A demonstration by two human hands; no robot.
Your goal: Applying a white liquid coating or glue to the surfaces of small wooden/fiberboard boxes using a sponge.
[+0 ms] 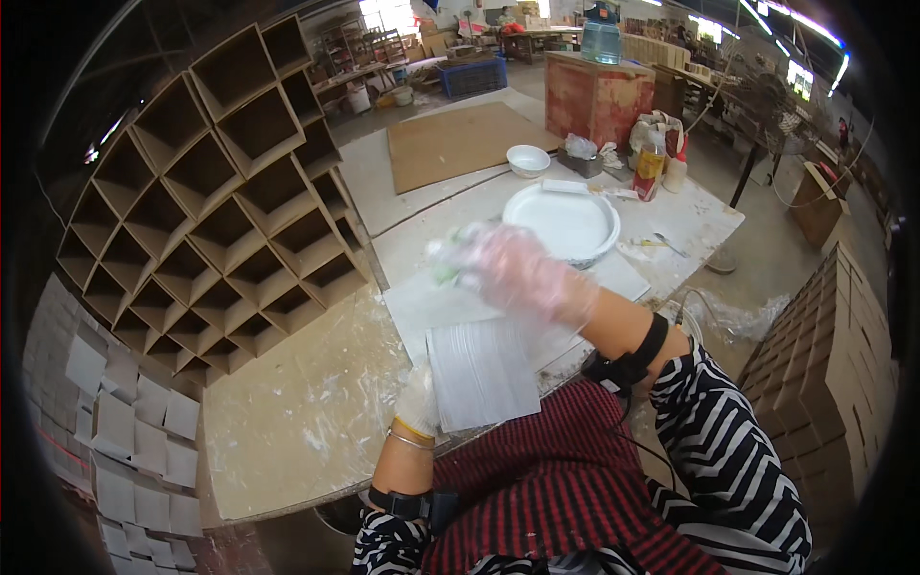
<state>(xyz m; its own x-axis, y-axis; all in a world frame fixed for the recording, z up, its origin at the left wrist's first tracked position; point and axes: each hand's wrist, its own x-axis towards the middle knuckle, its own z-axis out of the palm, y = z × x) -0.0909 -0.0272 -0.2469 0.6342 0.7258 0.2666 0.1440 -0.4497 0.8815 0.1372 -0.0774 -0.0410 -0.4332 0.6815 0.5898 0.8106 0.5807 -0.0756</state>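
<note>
A fanned stack of narrow white sheets (482, 376) lies at the table's front edge, close against my body. My left hand (418, 401), in a white glove with a yellow cuff, touches the stack's left side; its fingers are mostly hidden there. Above the stack, my right hand (517, 270) wears a clear plastic glove and is smeared by motion. It looks closed around something whitish and green that I cannot make out. Just beyond that hand stands a wide round basin (607, 241) holding white liquid, with a pale flat bar (567, 187) across its far rim.
To the left leans a tall cardboard grid of square compartments (206, 230). A brown board (465, 144), a white bowl (528, 161), a bottle of reddish liquid (649, 172) and a spoon (671, 245) lie farther back. Stacked cardboard (805, 355) stands at the right, white boxes (125, 422) at the left.
</note>
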